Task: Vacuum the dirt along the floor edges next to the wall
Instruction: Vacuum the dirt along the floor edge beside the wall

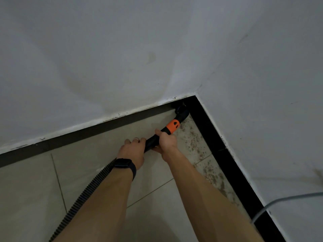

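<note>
The ribbed hose (83, 194) trails back past the left forearm, slack enough to leave the wand free. Both hands, left hand (133, 151) behind right hand (167, 140), are wrapped around the black wand (152, 141), steadying it. Beyond them the nozzle (181, 110) presses into the wall corner, with the dirt (199, 151) speckling the tiles just right of the hands along the black skirting (227, 158).

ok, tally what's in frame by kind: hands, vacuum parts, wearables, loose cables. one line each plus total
Hands: 2 — left hand, right hand, both on the wand
Vacuum parts: 3 — wand, hose, nozzle
Wearables: 2 — watch, ring
Loose cables: 1 — grey cable
Total: 8
</note>
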